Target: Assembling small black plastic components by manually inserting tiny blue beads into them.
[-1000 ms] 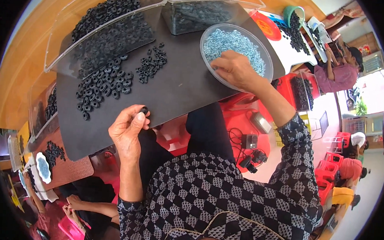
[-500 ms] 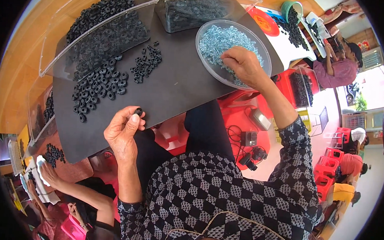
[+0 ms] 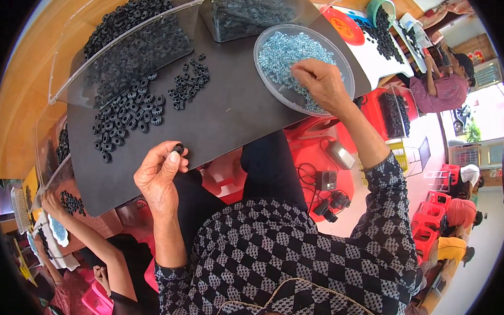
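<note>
Between thumb and fingers of my left hand point(image 3: 160, 171) is a small round black plastic part point(image 3: 178, 149), held just off the table's near edge. My right hand point(image 3: 321, 85) is over a round clear plastic bowl point(image 3: 264, 91), its fingertips pinched together. Whatever sits in that pinch is too small to make out. The bowl holds a heap of tiny shiny pale-blue pieces point(image 3: 289, 50) that look like springs. On the dark table point(image 3: 220, 106), left of centre, lie a larger pile of black plastic parts point(image 3: 126, 117) and a smaller cluster point(image 3: 189, 84).
A clear bin of black parts point(image 3: 139, 53) stands at the far left, with another clear bin point(image 3: 254, 19) beside it. A red plate point(image 3: 345, 26) and a green basket point(image 3: 379, 9) lie far right. A co-worker's arm point(image 3: 88, 235) reaches in at lower left.
My right hand has shifted slightly at the bowl, with its fingers still pinched. My left hand keeps the black part almost in place. The co-worker's hand at lower left has moved farther away.
</note>
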The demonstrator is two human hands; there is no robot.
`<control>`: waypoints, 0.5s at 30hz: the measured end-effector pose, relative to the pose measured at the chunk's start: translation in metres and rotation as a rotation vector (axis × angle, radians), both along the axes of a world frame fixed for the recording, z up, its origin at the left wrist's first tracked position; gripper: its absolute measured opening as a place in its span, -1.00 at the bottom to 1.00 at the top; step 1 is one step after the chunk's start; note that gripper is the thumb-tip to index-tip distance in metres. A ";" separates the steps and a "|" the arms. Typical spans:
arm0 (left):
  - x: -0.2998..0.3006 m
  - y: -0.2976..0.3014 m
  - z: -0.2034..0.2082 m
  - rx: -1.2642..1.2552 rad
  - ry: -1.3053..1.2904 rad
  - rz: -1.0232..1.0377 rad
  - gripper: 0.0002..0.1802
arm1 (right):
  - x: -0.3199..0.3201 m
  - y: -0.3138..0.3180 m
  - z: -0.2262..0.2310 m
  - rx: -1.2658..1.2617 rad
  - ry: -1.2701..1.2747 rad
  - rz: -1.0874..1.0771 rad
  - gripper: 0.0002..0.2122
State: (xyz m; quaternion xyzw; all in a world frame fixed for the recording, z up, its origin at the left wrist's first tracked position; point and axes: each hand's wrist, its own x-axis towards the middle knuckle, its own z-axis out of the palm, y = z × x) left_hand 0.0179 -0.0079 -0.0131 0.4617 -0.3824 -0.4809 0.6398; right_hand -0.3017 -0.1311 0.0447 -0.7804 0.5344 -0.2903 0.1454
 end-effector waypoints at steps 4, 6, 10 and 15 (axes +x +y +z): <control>0.002 0.002 0.000 0.003 0.001 -0.012 -0.82 | 0.000 0.004 0.002 -0.040 0.126 0.149 -0.89; 0.002 0.002 0.000 -0.002 0.002 -0.008 -0.81 | -0.003 0.000 -0.006 -0.116 0.164 0.224 -0.88; 0.000 0.001 0.000 0.015 -0.001 -0.005 -0.82 | -0.002 -0.002 -0.016 -0.205 0.338 0.289 -0.87; 0.000 0.000 -0.001 0.011 -0.007 -0.003 -0.81 | 0.001 -0.004 -0.018 -0.235 0.395 0.303 -0.92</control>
